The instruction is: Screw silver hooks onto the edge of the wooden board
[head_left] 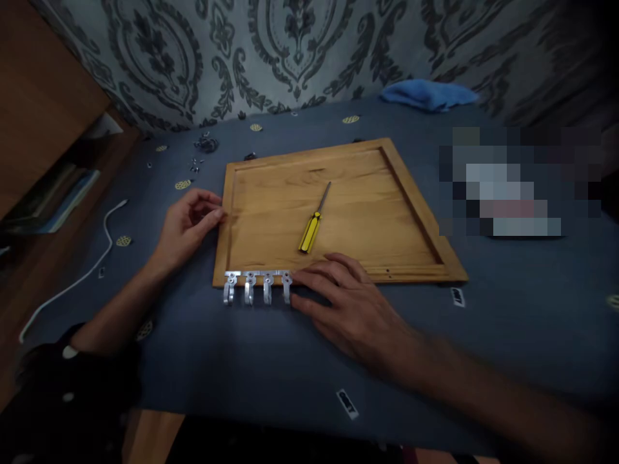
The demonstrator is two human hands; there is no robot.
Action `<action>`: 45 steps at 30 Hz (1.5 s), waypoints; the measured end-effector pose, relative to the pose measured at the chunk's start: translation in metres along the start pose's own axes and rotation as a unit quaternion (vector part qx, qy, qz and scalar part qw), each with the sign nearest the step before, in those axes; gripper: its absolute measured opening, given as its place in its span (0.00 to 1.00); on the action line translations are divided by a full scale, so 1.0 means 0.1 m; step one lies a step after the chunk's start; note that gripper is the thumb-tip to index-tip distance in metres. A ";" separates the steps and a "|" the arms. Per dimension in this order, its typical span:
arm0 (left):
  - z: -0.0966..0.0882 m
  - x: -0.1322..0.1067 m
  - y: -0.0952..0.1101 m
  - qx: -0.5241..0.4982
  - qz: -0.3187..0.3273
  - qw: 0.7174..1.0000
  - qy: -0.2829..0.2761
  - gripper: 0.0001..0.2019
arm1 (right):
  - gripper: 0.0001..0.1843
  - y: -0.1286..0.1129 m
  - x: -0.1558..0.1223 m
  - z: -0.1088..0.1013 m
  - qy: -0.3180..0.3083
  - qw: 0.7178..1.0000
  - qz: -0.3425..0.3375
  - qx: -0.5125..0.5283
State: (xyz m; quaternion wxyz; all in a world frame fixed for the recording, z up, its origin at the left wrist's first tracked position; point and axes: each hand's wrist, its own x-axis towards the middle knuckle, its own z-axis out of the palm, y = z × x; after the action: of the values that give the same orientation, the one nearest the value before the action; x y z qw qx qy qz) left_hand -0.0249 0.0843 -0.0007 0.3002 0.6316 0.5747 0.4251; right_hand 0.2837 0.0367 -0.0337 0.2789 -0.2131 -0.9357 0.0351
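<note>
A wooden framed panel (271, 212) lies flat on the blue cloth, its raised rim facing up. Along its near edge, on the left half, sits a metal hook rail (258, 277) with several silver hooks jutting over the edge. My right hand (351, 306) has its thumb and fingertips around the rail's right end. At the panel's left side, my left hand (188, 222) curls its fingers and thumb against the rim. A yellow-handled screwdriver (310, 233) rests on the panel, its shaft pointing away from me, untouched by either hand.
Small dark metal parts (206, 143) and loose screws (195, 165) lie beyond the panel's left corner. A white cable (107, 232) runs along the left. A blue cloth (428, 95) lies at the back right. Books (72, 200) sit in a wooden shelf at left.
</note>
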 end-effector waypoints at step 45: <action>-0.36 0.97 -1.03 0.342 0.000 0.929 0.145 0.17 | 0.20 0.10 0.03 0.11 0.088 0.994 -0.065 -0.016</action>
State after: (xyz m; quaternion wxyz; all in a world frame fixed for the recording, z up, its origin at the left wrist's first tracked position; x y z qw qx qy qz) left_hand -0.1078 0.1919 -0.0550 -0.0201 0.6272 0.7226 0.2898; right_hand 0.2796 0.0473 -0.0432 0.3585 -0.1589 -0.9197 -0.0171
